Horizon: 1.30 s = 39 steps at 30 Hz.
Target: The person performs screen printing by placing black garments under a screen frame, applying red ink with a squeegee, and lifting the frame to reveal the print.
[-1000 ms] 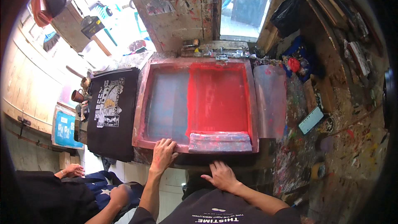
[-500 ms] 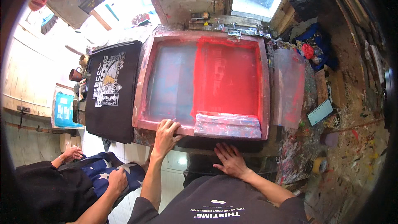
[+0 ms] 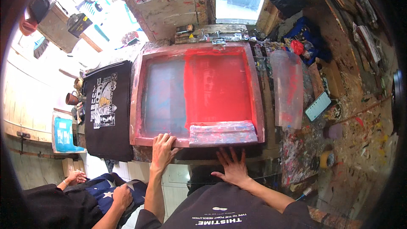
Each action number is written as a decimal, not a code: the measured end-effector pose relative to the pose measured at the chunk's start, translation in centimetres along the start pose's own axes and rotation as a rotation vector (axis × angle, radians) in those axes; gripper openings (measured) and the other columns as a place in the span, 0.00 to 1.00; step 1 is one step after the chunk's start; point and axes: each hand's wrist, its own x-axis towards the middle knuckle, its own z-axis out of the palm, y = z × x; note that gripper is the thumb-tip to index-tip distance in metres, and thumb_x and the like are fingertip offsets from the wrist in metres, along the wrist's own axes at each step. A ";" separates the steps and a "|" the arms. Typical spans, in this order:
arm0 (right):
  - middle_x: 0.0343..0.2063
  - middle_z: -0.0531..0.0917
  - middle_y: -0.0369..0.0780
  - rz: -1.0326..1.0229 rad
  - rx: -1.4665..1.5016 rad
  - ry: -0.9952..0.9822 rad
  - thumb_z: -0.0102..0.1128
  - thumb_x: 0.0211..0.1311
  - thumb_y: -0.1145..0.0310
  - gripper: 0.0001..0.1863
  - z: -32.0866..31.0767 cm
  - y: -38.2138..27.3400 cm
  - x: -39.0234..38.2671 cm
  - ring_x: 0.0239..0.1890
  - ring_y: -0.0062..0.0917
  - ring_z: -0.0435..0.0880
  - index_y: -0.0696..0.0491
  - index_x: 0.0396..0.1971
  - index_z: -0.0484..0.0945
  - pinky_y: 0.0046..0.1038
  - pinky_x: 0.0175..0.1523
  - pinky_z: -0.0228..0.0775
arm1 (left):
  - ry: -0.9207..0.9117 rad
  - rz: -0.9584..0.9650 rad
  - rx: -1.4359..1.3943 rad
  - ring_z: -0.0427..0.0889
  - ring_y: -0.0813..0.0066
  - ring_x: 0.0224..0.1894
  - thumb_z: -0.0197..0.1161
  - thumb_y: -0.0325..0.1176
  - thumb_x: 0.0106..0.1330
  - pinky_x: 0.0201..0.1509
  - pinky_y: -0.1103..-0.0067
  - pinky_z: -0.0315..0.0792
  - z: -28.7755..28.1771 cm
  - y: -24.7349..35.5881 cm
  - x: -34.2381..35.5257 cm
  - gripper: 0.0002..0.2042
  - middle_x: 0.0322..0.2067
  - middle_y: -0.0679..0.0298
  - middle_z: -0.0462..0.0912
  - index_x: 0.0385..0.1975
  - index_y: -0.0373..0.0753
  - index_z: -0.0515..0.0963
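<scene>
A screen printing frame (image 3: 136, 101) with a wooden rim lies in front of me; its mesh is red on the right half and bluish grey on the left. My left hand (image 3: 162, 152) is closed over its near rim, left of the middle, fingers on top and the thumb side hidden. Inside the near right corner rests a paint-smeared squeegee (image 3: 223, 134). Below the rim shows a strip of dark fabric (image 3: 250, 152). On its near edge my right hand (image 3: 233, 169) lies flat with fingers spread, holding nothing.
A stack of printed black shirts (image 3: 108, 133) lies left of the frame. Metal hinge clamps (image 3: 218, 41) sit at its far edge. To the right are a stained clear sheet (image 3: 287, 89) and a phone (image 3: 318, 106). At lower left, another person's hands (image 3: 122, 196) touch star-patterned cloth.
The whole view has shifted, with the frame and bench now further left and slightly lower. My right hand's fingers are spread wider. My left hand keeps its hold on the rim.
</scene>
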 end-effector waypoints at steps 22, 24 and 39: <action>0.80 0.53 0.36 -0.074 -0.099 0.081 0.42 0.69 0.27 0.45 0.6 0.0 -1.1 0.80 0.43 0.46 0.42 0.77 0.61 0.67 0.75 0.35 | -0.023 -0.046 -0.039 0.76 0.57 0.51 0.76 0.37 0.50 0.60 0.64 0.68 0.3 -0.1 -0.1 0.19 0.41 0.60 0.79 0.42 0.40 0.80; 0.79 0.56 0.38 -0.069 -0.082 0.037 0.42 0.69 0.27 0.45 1.1 0.2 -1.1 0.80 0.43 0.45 0.44 0.75 0.65 0.65 0.76 0.35 | 0.000 -0.020 -0.032 0.76 0.57 0.50 0.76 0.35 0.50 0.60 0.63 0.68 0.4 -0.2 -0.3 0.19 0.41 0.60 0.79 0.42 0.40 0.81; 0.80 0.52 0.38 -0.031 0.088 -0.006 0.44 0.68 0.28 0.48 0.2 0.3 -0.3 0.82 0.41 0.42 0.48 0.77 0.59 0.63 0.78 0.33 | -0.045 -0.025 -0.002 0.75 0.57 0.49 0.75 0.35 0.52 0.58 0.62 0.67 -0.4 0.4 -0.2 0.19 0.41 0.59 0.77 0.44 0.40 0.79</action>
